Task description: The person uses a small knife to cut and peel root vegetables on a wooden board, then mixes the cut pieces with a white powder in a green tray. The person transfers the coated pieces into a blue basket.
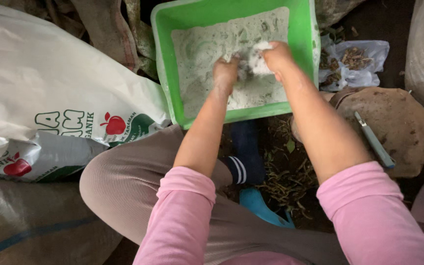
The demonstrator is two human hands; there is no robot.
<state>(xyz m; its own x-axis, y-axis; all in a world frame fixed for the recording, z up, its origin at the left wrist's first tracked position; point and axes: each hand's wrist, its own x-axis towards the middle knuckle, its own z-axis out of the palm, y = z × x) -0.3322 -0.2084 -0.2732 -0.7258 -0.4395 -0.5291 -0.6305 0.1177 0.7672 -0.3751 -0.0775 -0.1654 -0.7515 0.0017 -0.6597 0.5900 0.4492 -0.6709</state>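
Two hands knead white powder in green tray beside white sack.

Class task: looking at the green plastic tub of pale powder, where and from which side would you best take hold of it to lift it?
Probably grip the green tub by its raised rim, both long sides, from above. The walls flare outward, the powder lies loose, and both hands occupy the middle.

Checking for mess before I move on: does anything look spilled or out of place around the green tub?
No powder shows outside the green tub. Both the left hand and right hand are coated in white powder. A blue-handled knife lies loose on the brown stone.
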